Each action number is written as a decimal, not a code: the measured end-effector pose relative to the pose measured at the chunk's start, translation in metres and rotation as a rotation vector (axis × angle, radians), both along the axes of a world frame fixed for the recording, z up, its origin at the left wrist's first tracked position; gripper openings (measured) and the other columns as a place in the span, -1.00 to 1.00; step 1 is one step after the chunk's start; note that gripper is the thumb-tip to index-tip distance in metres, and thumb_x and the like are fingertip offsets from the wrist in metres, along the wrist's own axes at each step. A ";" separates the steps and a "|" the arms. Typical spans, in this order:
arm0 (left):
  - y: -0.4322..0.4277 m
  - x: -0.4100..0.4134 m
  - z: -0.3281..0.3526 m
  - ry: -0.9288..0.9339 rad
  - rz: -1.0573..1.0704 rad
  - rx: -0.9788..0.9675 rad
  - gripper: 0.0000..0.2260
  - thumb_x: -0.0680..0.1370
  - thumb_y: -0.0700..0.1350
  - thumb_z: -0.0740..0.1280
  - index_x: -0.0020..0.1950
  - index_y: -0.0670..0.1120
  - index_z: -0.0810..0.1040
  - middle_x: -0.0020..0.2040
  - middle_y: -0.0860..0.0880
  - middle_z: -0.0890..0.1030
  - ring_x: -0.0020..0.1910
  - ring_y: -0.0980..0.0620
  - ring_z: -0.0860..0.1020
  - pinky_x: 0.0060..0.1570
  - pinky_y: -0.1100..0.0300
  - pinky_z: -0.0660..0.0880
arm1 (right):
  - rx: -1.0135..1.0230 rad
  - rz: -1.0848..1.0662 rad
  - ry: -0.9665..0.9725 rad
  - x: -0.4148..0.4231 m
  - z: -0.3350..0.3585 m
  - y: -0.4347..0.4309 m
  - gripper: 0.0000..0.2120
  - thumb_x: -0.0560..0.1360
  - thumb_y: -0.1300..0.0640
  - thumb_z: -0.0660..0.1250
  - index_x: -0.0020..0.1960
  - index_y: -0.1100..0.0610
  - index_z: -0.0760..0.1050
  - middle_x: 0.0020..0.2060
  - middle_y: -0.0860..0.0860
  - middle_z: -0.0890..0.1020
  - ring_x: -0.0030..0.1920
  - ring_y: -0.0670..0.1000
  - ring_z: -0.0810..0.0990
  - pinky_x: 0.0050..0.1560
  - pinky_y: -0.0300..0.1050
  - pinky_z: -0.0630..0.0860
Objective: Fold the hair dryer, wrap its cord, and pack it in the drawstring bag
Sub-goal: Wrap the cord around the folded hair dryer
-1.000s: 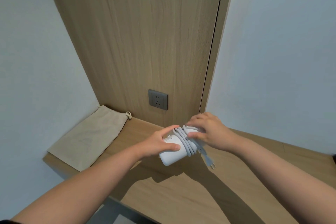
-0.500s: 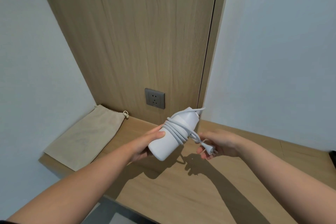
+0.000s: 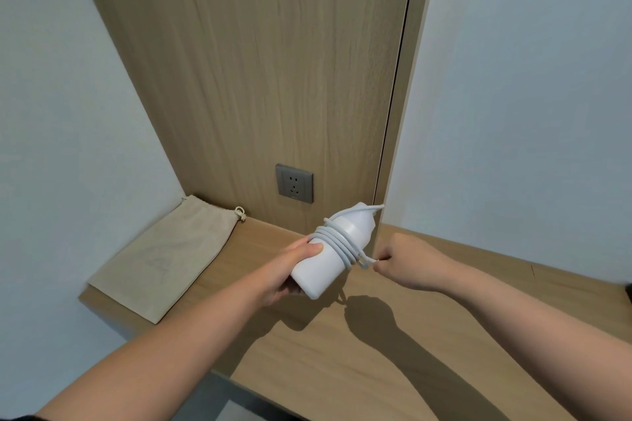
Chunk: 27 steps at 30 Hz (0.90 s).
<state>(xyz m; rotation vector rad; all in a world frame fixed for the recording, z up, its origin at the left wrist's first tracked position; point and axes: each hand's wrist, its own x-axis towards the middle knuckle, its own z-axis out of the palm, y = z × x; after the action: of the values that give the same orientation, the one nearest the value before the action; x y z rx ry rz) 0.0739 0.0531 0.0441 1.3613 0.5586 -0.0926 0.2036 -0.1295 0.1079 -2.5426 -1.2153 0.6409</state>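
hair dryer (image 3: 328, 258): held in the air above the wooden shelf (image 3: 376, 359), tilted with its far end raised toward the back panel; from its plain cylinder shape it is judged already folded.
cord (image 3: 337, 241): wound in several turns round the upper half of the body, with the free end led off to the right.
left hand (image 3: 290, 272): curled round the lower half of the body, thumb laid on top just beside the coils.
right hand (image 3: 407, 261): fingers curled, the cord's free end pinched at the fingertips; the plug cannot be seen.
hands: apart, joined only by a short run of cord.
drawstring bag (image 3: 167, 256): laid flat at the left end of the shelf, well apart from the dryer, its string knot near the back panel.
handling: the shell is judged rigid, light and rather slippery; the cord is judged springy and likely to uncoil if released.
where to hold: round the body over the coils, so the turns are trapped.
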 end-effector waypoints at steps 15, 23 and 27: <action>-0.011 -0.004 0.016 0.059 -0.157 0.530 -0.38 0.49 -0.01 0.41 0.47 0.21 0.22 0.26 0.08 0.46 0.11 0.06 0.53 -0.02 0.16 0.55 | 0.046 0.164 -0.470 -0.026 0.002 -0.021 -0.62 0.51 0.05 0.19 0.30 0.00 0.25 -0.17 0.01 0.62 -0.27 0.14 0.51 -0.38 -0.08 0.34; -0.020 -0.005 0.020 0.124 -0.292 0.761 -0.26 0.40 0.10 0.45 0.48 0.30 0.14 0.17 0.14 0.46 0.07 0.09 0.48 -0.05 0.26 0.40 | 0.101 0.230 -0.402 -0.029 -0.012 -0.016 -0.35 0.51 -0.05 0.22 0.51 -0.04 0.02 0.05 0.03 0.63 0.00 0.11 0.59 -0.22 -0.11 0.35; -0.019 -0.002 0.017 0.144 -0.296 0.805 -0.24 0.36 0.14 0.46 0.47 0.32 0.15 0.18 0.14 0.47 0.08 0.07 0.49 -0.03 0.23 0.42 | 0.093 0.274 -0.390 -0.029 -0.017 -0.012 -0.33 0.49 -0.08 0.25 0.51 -0.01 0.05 0.08 0.02 0.63 0.03 0.09 0.58 -0.14 -0.10 0.44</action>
<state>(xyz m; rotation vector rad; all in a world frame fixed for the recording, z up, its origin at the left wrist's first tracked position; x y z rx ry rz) 0.0719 0.0337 0.0616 2.2331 0.5299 -0.2228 0.1750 -0.1418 0.0908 -2.5169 -1.6965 0.1306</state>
